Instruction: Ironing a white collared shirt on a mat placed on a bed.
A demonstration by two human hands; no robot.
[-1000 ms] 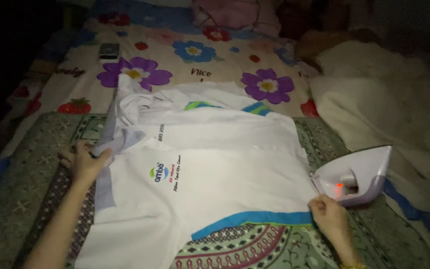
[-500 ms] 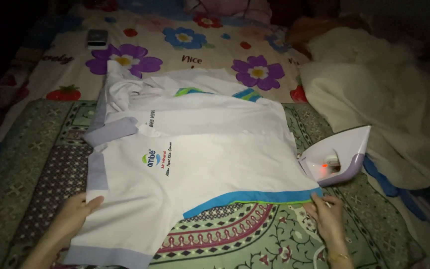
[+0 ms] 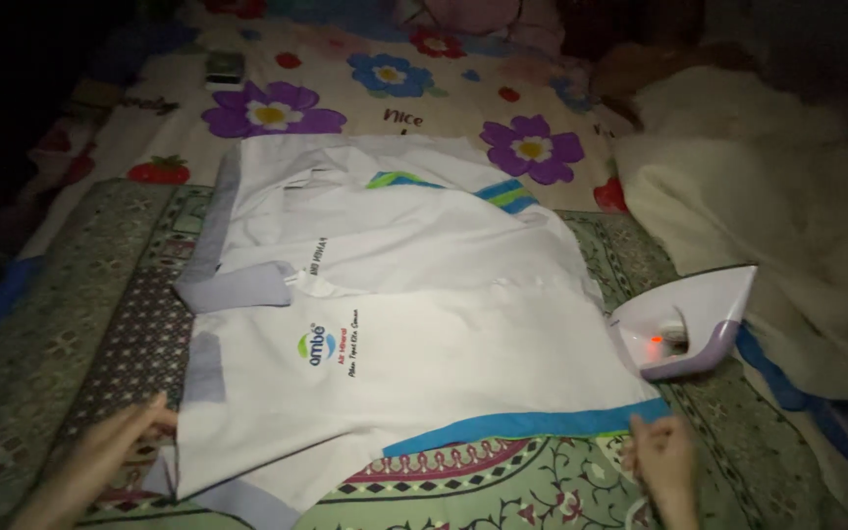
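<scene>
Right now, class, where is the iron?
In the head view, the iron stands on its heel at the right, beside the white shirt and just above the right hand.

Iron (image 3: 689, 322): you have a white and lilac one standing on its heel, a red light glowing at its base.
Mat (image 3: 51, 324): green, patterned, spread under your work.
Bedsheet (image 3: 385, 108): you see purple and blue flowers and red strawberries.
Cream blanket (image 3: 777, 196): heaped at your right.
Small dark object (image 3: 225, 67): lying on the sheet at far left; kind unclear.
</scene>
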